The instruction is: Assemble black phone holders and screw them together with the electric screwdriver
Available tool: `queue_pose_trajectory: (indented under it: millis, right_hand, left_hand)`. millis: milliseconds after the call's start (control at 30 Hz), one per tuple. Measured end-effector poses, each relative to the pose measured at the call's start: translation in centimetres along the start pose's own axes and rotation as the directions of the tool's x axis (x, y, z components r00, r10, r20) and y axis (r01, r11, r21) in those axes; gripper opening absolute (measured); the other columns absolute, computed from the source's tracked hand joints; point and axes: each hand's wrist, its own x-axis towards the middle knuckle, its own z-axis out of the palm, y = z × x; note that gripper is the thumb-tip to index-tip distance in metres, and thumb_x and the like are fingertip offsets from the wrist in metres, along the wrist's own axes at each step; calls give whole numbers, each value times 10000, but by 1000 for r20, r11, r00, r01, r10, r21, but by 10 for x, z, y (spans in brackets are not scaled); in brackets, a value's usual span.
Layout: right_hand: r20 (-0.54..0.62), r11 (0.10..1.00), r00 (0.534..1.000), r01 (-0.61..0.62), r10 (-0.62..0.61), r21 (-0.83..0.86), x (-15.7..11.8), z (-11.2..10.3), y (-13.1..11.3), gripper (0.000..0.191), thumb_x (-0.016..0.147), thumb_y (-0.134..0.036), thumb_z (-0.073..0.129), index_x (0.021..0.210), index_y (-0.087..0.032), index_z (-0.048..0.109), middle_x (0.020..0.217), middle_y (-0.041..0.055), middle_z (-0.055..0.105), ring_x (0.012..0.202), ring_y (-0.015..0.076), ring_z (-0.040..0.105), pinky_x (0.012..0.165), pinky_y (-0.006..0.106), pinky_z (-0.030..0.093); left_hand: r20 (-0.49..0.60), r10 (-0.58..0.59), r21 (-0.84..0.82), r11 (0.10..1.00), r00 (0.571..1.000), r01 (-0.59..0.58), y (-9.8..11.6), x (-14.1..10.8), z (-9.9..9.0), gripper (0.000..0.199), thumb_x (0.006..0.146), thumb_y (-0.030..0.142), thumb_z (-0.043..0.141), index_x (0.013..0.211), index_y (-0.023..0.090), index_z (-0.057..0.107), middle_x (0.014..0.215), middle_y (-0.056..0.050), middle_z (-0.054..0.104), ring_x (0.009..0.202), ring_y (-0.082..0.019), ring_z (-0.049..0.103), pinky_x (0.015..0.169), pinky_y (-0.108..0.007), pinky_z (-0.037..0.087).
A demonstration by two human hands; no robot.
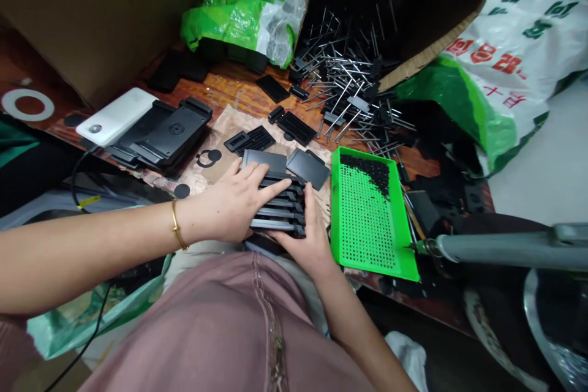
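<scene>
Head view: stack of ribbed black plastic frames (pixel 280 211), matte and ladder-like, resting on a crumpled tan paper sheet (pixel 225 141) between both hands. Left hand (pixel 229 205), gold bangle at the wrist, fingers slightly spread and lying across the stack's upper side, thumb along its top bar. Right hand (pixel 305 245), partly open and cupped against the stack's right end, fingers upright along it; firm hold by both hands, though exact pressure impossible to tell.

Just above the stack: two smooth black rectangular plates (pixel 309 169), one touching the left hand's fingertips. Further left: slotted black grilles (pixel 250 141) and a bulkier black moulded assembly (pixel 168 135) beside a glossy white rounded slab (pixel 114 116).

To the right: bright green perforated plastic tray (pixel 408 257) holding fine black granules (pixel 362 171). Beyond it: tangled heap of slim steel pins (pixel 349 79) on a wood-grain tabletop (pixel 239 89), near a green plastic sack (pixel 243 12).
</scene>
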Motion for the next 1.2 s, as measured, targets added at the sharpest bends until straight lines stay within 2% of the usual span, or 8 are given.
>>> queue_pose_trajectory:
  millis: [200,467,733,833,933,1033,1133,1200]
  right_hand:
    - [31,1000,999,-19,19,13,0,-3,2,1057,719,-512,689,1497,-202,45,1469,185,367,1345,323,378,1064,551,363]
    - [61,961,996,-74,60,265,-6,-4,7,1122,670,-459,754,1497,-210,38,1408,196,439,1275,320,473,1016,548,416]
    - [70,838,994,33,-84,545,-11,-12,-11,1051,697,-276,759,1488,-281,67,1393,180,450,1243,306,507,1028,620,352]
    - [132,813,990,-37,-49,582,-13,-14,-16,919,769,-243,688,1483,-313,113,1393,166,451,1220,288,531,1018,604,380]
    - [239,791,969,-102,-58,604,-15,-9,-21,802,822,-254,623,1475,-326,164,1402,164,448,1167,275,577,952,541,480]
    - [348,801,930,-116,-120,587,-16,1,-27,749,836,-285,604,1471,-312,205,1404,167,457,1122,262,612,896,460,544]
    - [426,846,889,-91,-168,525,-14,9,-34,724,833,-329,604,1464,-287,253,1378,166,494,1087,264,634,915,449,537]
    - [470,878,863,-71,-183,473,-13,13,-39,704,838,-355,591,1460,-291,266,1367,155,509,1070,265,643,920,454,533]
  left_hand:
    - [-5,-22,-17,1000,1000,22,-2,0,1,892,665,423,662,1455,229,297,1169,-173,481,1021,-334,495,843,-428,371]
    - [73,-76,-115,990,994,84,-1,-10,-8,893,642,403,658,1453,266,309,1168,-170,483,1037,-342,491,866,-456,378]
    - [307,-309,-412,810,900,418,-18,-85,-37,1076,547,401,741,1479,238,230,1267,-130,468,1136,-306,487,935,-415,425]
    - [382,-432,-579,577,817,576,-23,-139,-40,1029,567,377,733,1470,261,254,1348,-99,466,1217,-312,463,969,-428,422]
    - [566,-467,-755,40,680,655,-17,-198,-29,984,588,288,702,1460,317,247,1344,-59,515,1102,-276,575,814,-357,518]
    - [724,-480,-688,-442,496,576,-5,-253,-4,933,601,258,667,1444,291,269,1063,-58,669,798,-219,665,596,-282,525]
    - [775,-584,-628,-663,242,408,-3,-300,32,841,576,292,711,1354,269,393,866,-10,686,637,-170,641,548,-254,509]
    - [773,-621,-624,-709,129,327,-11,-322,58,828,535,304,763,1296,259,439,821,9,678,622,-161,635,562,-252,513]
